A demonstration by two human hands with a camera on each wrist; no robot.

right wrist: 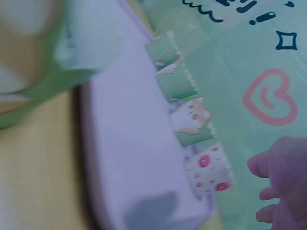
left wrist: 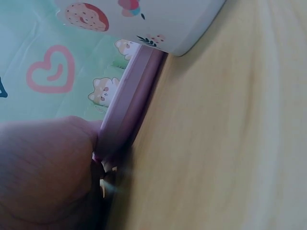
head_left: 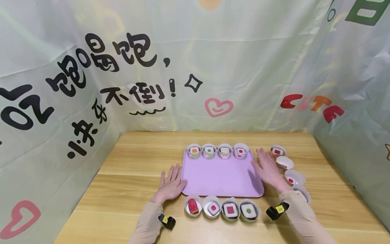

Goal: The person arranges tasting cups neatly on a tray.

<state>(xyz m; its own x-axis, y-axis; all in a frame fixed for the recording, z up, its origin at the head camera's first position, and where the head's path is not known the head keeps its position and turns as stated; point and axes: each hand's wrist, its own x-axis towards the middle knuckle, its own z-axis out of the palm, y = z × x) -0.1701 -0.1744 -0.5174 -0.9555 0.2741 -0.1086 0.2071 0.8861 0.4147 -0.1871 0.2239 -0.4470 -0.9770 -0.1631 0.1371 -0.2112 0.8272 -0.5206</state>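
Left sleeve [head_left: 147, 218], beige, lies nearest at the bottom, with a black strap [head_left: 167, 221] at the wrist. Beyond it the left hand [head_left: 170, 185] rests with straight, spread fingers; it grasps nothing, and its thumb is at the left edge of the tray [head_left: 222, 176]. This purple tray lies flat on the table [head_left: 122, 189], between both hands. Along its far edge stand four cups [head_left: 194, 155], with pieces inside: orange-centred, green-centred, pale, red-centred. Just before its near edge are four front cups [head_left: 193, 214], containing one red piece, then red-, purple- and green-centred ones. At the tray's right edge the right hand [head_left: 269, 169] has its fingers extended, also grasping nothing; whether it touches the tray, I cannot tell. Rightmost, four side cups [head_left: 295, 178] stand beside this hand and forearm.
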